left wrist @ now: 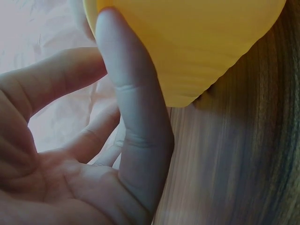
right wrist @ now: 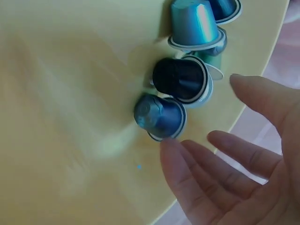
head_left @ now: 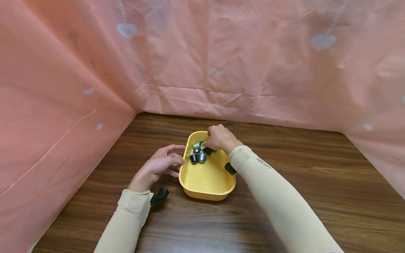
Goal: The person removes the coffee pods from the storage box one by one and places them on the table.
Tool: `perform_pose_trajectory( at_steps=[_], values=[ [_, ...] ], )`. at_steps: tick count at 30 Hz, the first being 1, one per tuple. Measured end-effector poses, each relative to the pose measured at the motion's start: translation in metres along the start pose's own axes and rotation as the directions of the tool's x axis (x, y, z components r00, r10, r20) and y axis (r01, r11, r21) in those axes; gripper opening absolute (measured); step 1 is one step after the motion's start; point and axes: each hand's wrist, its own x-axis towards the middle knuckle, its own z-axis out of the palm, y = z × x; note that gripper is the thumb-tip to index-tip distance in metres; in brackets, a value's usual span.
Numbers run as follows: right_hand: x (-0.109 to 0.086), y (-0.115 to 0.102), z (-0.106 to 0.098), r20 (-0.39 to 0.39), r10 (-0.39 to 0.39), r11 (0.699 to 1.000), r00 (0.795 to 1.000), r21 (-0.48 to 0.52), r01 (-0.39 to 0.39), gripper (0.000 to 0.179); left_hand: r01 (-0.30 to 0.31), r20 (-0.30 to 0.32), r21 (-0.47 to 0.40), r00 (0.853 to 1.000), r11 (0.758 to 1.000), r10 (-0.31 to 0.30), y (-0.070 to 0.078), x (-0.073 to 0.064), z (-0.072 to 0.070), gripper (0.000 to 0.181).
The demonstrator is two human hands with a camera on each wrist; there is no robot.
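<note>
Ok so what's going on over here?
A person's left hand touches the side of a yellow tub on a wooden table, while the right hand reaches in at some small capsules. Its fingers are open near a blue capsule, not gripping it. The capsules lie bunched toward the tub's far end.

Pink heart-patt. sheeting [head_left: 269, 73], brn wood surf. [head_left: 316, 175]

My left grip [head_left: 159, 163] at left rim of yellow tub [head_left: 205, 179], my right grip [head_left: 220, 138] at small pods [head_left: 201, 159] bunched inside, wooden surface [head_left: 316, 168], pink heart-print sheeting [head_left: 253, 66] behind
</note>
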Motion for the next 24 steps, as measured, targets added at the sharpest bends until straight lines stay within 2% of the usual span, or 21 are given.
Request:
perform_pose_trajectory(
  at_steps=[7,8,14,15,24],
  values=[
    [-0.002,0.005,0.005,0.003,0.056,0.998,0.998,0.010,-0.056,0.034,0.006,0.000,0.004,1.000,1.000,-0.006,0.002,0.000,0.007,0.065],
    [0.014,0.018,0.017,-0.004,0.052,0.999,0.999,0.012,-0.052,0.035,0.007,0.002,0.006,1.000,1.000,-0.007,0.002,0.000,0.008,0.065],
    [0.011,0.020,0.017,-0.023,0.075,0.997,0.997,0.016,-0.075,0.033,0.007,0.003,-0.001,1.000,1.000,-0.007,0.003,-0.001,0.012,0.065],
    [-0.005,0.007,0.006,-0.019,0.088,0.996,0.996,0.016,-0.087,0.031,0.009,0.004,-0.005,1.000,1.000,-0.009,0.003,-0.001,0.012,0.065],
    [-0.006,0.012,0.008,-0.002,0.088,0.995,0.996,0.040,-0.087,0.032,0.002,0.010,-0.007,1.000,1.000,-0.002,0.004,-0.001,0.016,0.065]
  ],
)
